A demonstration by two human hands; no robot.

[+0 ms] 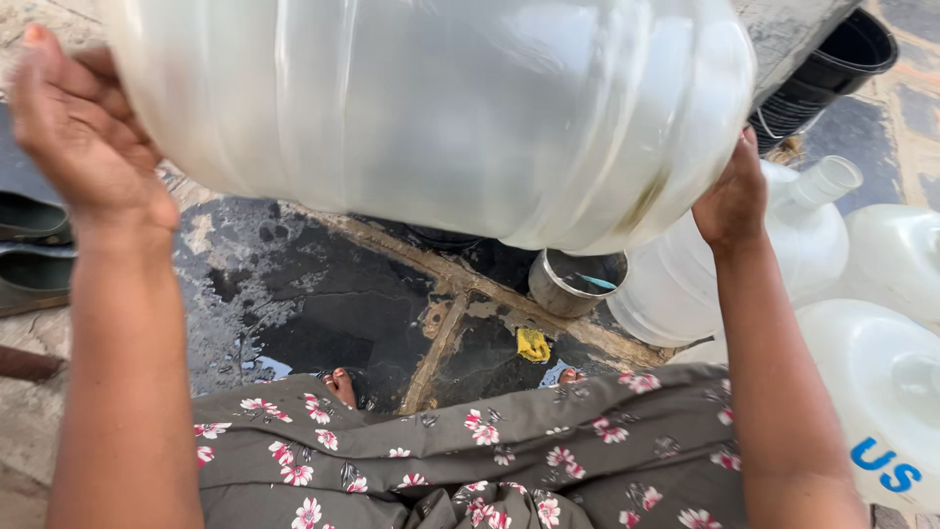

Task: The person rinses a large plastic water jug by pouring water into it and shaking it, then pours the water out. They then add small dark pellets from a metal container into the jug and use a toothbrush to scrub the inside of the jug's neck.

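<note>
Filling the top of view, jug (431, 108) is lying sideways, long axis running left to right, left hand (83, 132) and right hand (732, 201) spread flat, pressing its opposite ends.

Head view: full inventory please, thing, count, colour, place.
large water jug: 1, translucent white, held up on its side across the top of the frame
other water jugs: at least 3, translucent white, on the ground at right
metal pot: 1, grey steel, on the wet ground under the held jug
yellow scrap: 1, yellow, on the ground near the pot
black tub: 1, black, upper right
shoes: 2, dark green, left edge
wet paved ground: dark, centre
floral dress: 1, grey with pink flowers, bottom
toes: bare, at the dress hem
left hand: grips the jug's left end
right hand: supports the jug's right end
</note>
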